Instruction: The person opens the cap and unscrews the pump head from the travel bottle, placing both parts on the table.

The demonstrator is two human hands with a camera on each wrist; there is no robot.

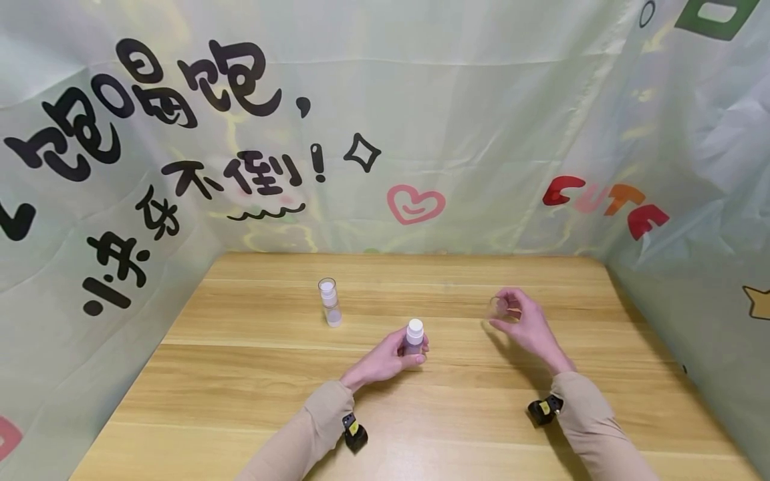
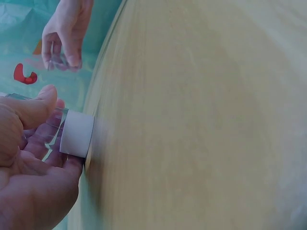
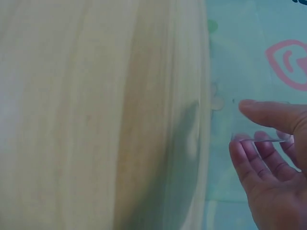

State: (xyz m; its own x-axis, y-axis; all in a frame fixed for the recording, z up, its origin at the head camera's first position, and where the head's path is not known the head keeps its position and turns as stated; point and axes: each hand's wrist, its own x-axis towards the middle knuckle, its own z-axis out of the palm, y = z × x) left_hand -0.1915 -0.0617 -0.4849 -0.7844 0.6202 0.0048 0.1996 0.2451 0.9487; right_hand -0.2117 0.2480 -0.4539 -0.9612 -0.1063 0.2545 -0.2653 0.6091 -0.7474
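Two bottles [image 1: 414, 337] [image 1: 333, 314], two clear caps [image 1: 496, 308] [image 1: 327, 290], two hands [image 1: 385, 359] [image 1: 531, 329].

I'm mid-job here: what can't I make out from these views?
- Head: the base of the white-capped bottle, hidden by the left hand.
- Left wrist: that bottle's base too, lost behind the hand or past the left edge.
- Head: the clear cap's exact outline, see-through and faint.
- Right wrist: the right hand's rear, cut by the right edge.
- Head: any print on the clear-capped bottle, too small.
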